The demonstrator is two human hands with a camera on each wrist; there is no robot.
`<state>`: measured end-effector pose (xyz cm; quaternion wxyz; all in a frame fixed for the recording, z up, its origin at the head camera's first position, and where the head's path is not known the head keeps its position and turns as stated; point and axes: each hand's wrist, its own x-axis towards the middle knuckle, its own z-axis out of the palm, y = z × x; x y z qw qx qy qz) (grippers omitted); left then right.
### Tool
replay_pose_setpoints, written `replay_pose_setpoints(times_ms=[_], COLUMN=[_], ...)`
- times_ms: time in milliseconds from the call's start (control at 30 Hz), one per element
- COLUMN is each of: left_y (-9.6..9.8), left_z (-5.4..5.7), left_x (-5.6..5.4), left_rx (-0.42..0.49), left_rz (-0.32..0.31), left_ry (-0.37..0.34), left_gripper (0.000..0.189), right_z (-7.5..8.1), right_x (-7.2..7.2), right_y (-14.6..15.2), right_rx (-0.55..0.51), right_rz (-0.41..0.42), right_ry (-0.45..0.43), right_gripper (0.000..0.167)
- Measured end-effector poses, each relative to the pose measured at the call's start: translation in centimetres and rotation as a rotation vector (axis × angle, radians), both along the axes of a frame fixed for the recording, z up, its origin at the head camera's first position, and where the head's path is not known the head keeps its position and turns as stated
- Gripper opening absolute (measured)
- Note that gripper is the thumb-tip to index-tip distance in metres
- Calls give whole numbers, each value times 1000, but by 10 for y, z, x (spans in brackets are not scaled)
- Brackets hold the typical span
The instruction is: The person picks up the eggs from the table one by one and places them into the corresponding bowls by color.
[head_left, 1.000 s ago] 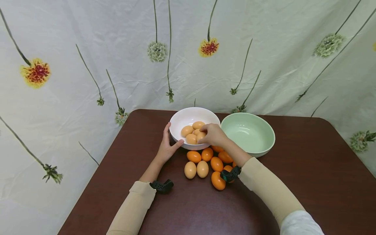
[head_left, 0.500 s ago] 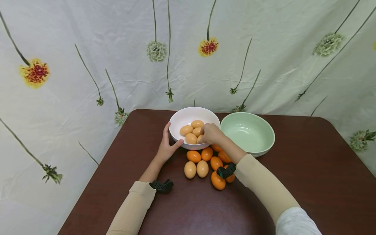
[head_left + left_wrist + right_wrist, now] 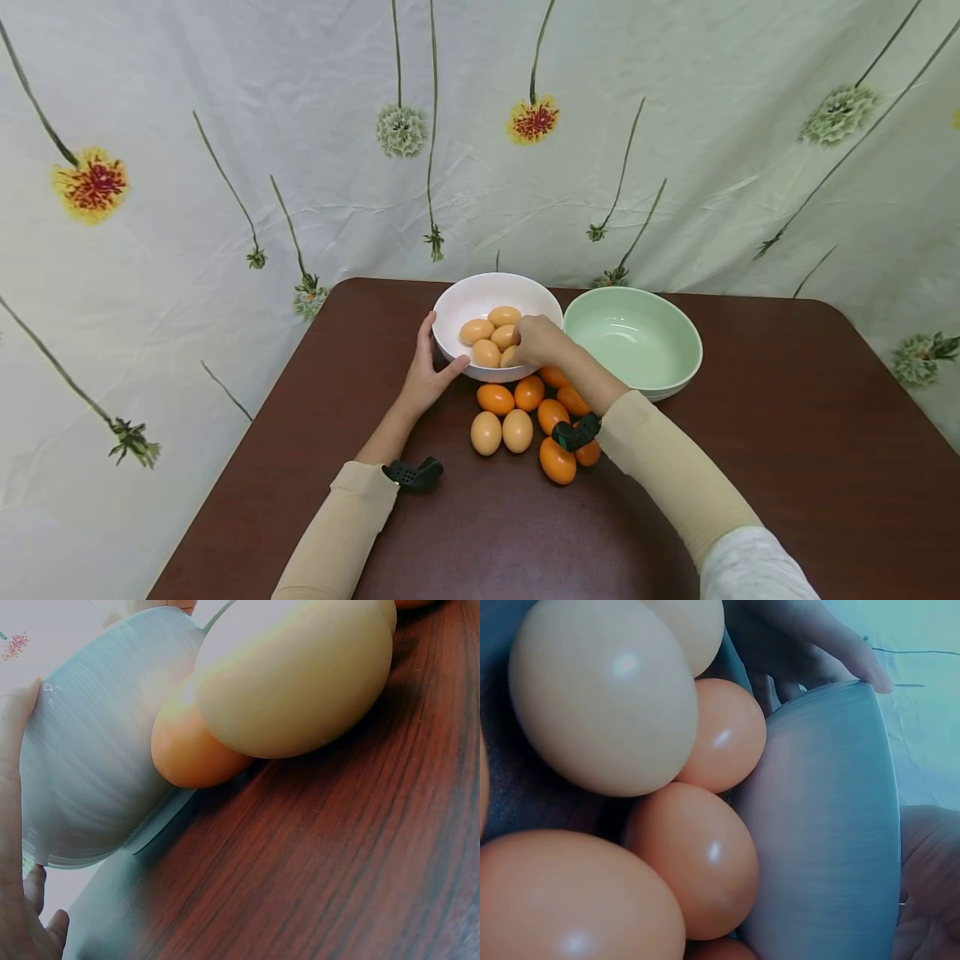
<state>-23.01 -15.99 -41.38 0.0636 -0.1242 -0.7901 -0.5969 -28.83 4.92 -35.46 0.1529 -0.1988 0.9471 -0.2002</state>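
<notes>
A white bowl (image 3: 468,296) holds several light-brown eggs (image 3: 476,332). At its left side my left hand (image 3: 426,383) holds it, with the thumb at the front rim and the fingers along the outside. My right hand (image 3: 543,343) reaches over the right rim and grips a light-brown egg (image 3: 507,357) in the bowl; its fingertips are partly hidden. Two light-brown eggs (image 3: 486,433) lie on the table in front. Beside them are several orange eggs (image 3: 557,461), some partly covered by my right arm. The right wrist view shows the bowl's outer wall (image 3: 825,817) close to the eggs.
A green bowl (image 3: 637,358) stands just right of the white one, close to my right forearm. Both bowls are near the back edge of the dark brown table (image 3: 787,417). Behind it hangs a flowered cloth (image 3: 315,100).
My right hand has moved slightly down and left into the white bowl with the egg, and the eggs there have shifted a little. The left hand stays on the bowl.
</notes>
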Motion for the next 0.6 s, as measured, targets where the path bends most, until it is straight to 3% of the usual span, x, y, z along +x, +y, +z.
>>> replay_pose_setpoints(times_ms=[233,367,600], left_y=[0,0,-2], left_z=[-1,-1,-4], left_x=[-1,-1,-2], left_rx=[10,18,20], left_rz=[-10,-13,-13], left_ry=[2,2,-1], left_gripper=[89,89,90], right_z=[-1,-5,-16], right_x=[5,9,15], right_y=[7,14,26], right_rx=[-103,-237,-453], right_rz=[7,20,94], right_ry=[20,61,136], right_gripper=[32,39,35])
